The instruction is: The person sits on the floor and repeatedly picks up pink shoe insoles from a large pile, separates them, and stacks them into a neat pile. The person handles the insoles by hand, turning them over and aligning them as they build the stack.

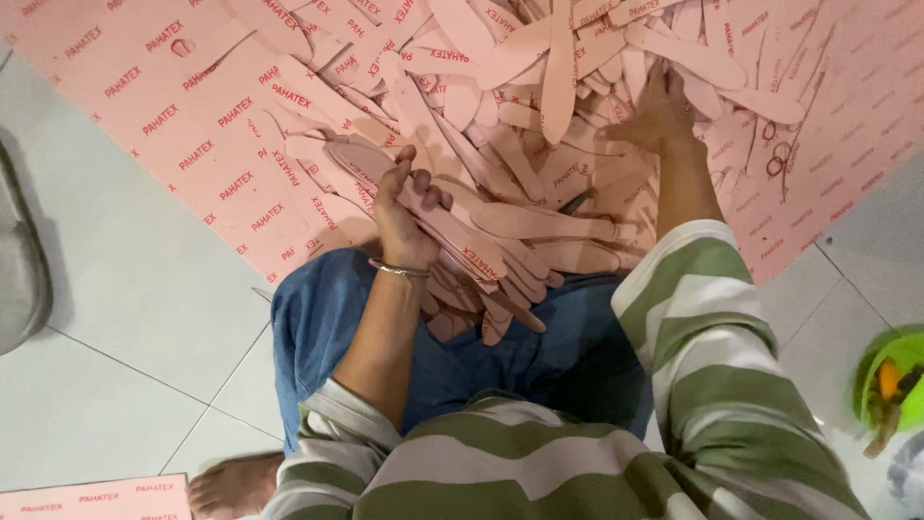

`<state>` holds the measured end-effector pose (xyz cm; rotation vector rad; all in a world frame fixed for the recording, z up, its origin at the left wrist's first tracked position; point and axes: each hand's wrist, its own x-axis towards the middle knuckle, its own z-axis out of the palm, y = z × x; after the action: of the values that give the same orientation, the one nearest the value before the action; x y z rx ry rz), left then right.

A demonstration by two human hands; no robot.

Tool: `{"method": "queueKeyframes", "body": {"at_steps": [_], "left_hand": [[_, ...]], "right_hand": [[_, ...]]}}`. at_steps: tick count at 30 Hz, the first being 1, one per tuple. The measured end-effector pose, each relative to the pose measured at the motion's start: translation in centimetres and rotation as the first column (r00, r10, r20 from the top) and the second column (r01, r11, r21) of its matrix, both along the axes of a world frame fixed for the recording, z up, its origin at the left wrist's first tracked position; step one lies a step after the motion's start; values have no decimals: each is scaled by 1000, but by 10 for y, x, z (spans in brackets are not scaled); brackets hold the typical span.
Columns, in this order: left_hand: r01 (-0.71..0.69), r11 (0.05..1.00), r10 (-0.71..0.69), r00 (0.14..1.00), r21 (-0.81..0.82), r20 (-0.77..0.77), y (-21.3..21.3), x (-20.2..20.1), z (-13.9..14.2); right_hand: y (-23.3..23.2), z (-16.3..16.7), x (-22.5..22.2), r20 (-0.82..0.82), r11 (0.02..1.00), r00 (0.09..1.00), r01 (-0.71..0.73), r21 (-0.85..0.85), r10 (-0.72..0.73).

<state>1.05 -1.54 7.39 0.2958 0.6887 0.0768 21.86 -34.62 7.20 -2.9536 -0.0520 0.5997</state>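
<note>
White tile floor (125, 289), green bowl (890, 385) of small tools, pink insole heap (539, 125).

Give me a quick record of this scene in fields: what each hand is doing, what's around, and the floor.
left hand: grips a stack of pink insole-shaped board cutouts over the lap
right hand: reaches into the heap of loose pink cutouts
under the heap: pink printed board sheets
floor: white tiles
lower right edge: green plastic container

A stack of insoles (481, 252) lies on the lap, the loose pile (539, 116) before it.
</note>
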Motion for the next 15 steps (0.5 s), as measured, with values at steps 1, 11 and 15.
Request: {"method": "queueKeyframes", "body": {"at_steps": [1,11,15], "left_hand": [[1,1000,-1,1000,-12,3,0,1,0],[33,999,-32,999,-25,20,-5,-1,-3],[19,1000,-18,999,-23,29,-4,0,-2]], "right_hand": [[-1,0,3,42,1000,999,-13,12,12],[6,-24,16,230,978,957,-198,69,177],[20,-19,11,177,998,982,-67,8,64]]}}
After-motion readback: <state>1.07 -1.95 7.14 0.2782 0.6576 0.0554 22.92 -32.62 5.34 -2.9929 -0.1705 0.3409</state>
